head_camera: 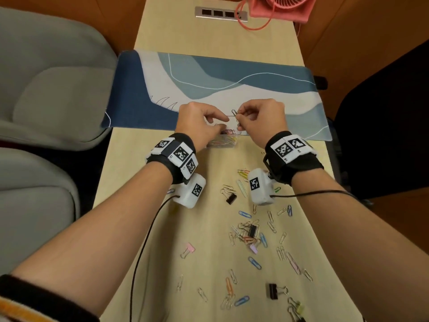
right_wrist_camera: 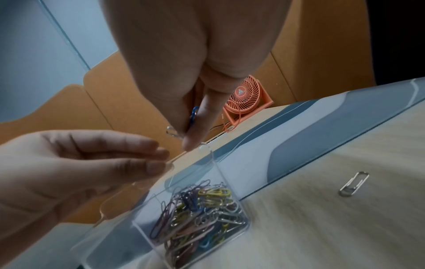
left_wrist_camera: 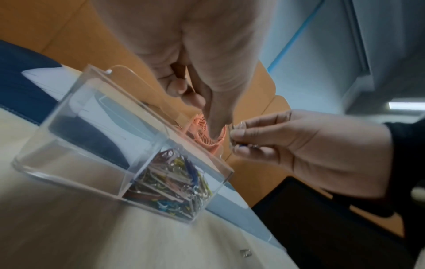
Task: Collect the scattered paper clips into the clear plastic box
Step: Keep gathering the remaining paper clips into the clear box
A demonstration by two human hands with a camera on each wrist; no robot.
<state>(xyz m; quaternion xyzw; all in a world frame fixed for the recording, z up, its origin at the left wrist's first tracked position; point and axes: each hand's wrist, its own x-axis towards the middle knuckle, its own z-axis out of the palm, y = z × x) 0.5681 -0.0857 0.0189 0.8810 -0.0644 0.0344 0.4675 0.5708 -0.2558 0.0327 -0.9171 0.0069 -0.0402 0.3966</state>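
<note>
The clear plastic box (head_camera: 221,142) stands at the near edge of the desk mat, lid up, with many coloured paper clips (right_wrist_camera: 202,209) in one compartment (left_wrist_camera: 170,183). Both hands hover just above it. My right hand (head_camera: 239,115) pinches a silver paper clip (head_camera: 234,112) and a blue clip (right_wrist_camera: 194,113) between thumb and fingers. My left hand (head_camera: 226,118) pinches the other end of a thin silver wire that runs to that silver clip. Several loose paper clips (head_camera: 251,233) lie scattered on the table nearer me, behind my wrists.
Black binder clips (head_camera: 231,198) (head_camera: 274,291) and a pink one (head_camera: 189,248) lie among the loose clips. One silver clip (right_wrist_camera: 354,183) rests right of the box. A blue desk mat (head_camera: 209,84), a pink fan (head_camera: 283,8) and grey chairs (head_camera: 46,77) surround the table.
</note>
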